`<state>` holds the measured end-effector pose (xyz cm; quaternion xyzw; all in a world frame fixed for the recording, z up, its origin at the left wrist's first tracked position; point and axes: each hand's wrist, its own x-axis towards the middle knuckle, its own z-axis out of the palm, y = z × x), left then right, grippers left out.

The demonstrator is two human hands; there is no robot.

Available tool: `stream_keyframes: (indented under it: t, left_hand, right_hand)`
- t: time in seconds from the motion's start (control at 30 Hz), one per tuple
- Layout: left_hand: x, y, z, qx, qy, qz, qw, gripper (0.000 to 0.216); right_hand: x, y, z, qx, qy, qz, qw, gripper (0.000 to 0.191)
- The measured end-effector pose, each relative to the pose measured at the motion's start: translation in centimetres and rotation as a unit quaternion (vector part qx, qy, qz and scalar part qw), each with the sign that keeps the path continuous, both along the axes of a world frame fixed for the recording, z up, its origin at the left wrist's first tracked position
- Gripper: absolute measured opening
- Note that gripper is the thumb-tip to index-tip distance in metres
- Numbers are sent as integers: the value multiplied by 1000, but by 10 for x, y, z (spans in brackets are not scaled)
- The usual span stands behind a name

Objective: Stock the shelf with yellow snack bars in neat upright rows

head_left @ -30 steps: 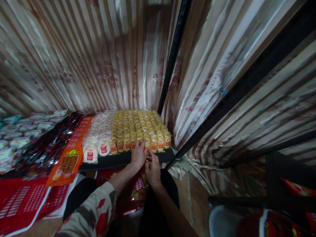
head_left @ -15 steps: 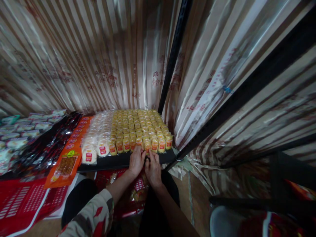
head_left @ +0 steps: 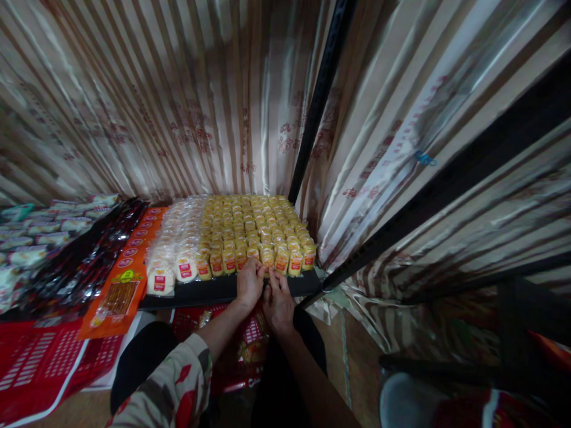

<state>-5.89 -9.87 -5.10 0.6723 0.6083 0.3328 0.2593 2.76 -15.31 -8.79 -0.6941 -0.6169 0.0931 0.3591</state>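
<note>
Rows of small yellow wrapped cakes, in clear packets with red labels, stand close together on a black shelf. At the front row, my left hand is closed, its thumb and fingertips pinched at the lower left of one yellow wrapped cake. My right hand is closed too, with bent fingers at the lower right of that same packet. The fingertips nearly meet there and cover its bottom edge. Left of the yellow rows are white wrapped cakes with red labels.
Farther left lie an orange snack bag, dark shiny packets and white packets. A red basket sits below. Black metal posts and a striped curtain enclose the shelf. A red package lies under my hands.
The view has shifted slightly. Both hands stay at the front row, with my left fingertips a little higher against the packets. The front yellow cakes near my right hand stand slightly more upright.
</note>
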Motion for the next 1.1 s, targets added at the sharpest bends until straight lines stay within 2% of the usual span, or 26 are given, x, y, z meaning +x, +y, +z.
stream_keyframes:
  t: [0.3, 0.57, 0.8, 0.9, 0.97, 1.03, 1.1]
  left_hand:
    - [4, -2, 1, -28, 65, 27, 997, 9]
    - [0, -8, 0, -19, -11, -10, 1000, 3]
    - [-18, -23, -1, -13, 11, -8, 1000, 7]
    - [-39, -46, -12, -4, 7, -6, 1000, 11]
    - [-56, -65, -24, -19, 6, -8, 1000, 13]
    - [-75, -81, -41, -55, 28, -5, 998, 17]
    - [-94, -92, -60, -127, 84, -3, 988, 21]
  right_hand:
    - [-1, -1, -2, -6, 20, 8, 1000, 56]
    - [-1, -4, -5, 47, 65, 20, 997, 50]
    - [-10, -18, 1, 58, 125, 36, 990, 38]
    - [-23, -34, -6, 55, 131, 75, 987, 32]
    - [-33, -45, -17, 34, 142, 115, 983, 30]
    - [-44, -52, -33, -31, 132, 149, 980, 29]
    - [-55, -55, -50, -149, 85, 178, 969, 28]
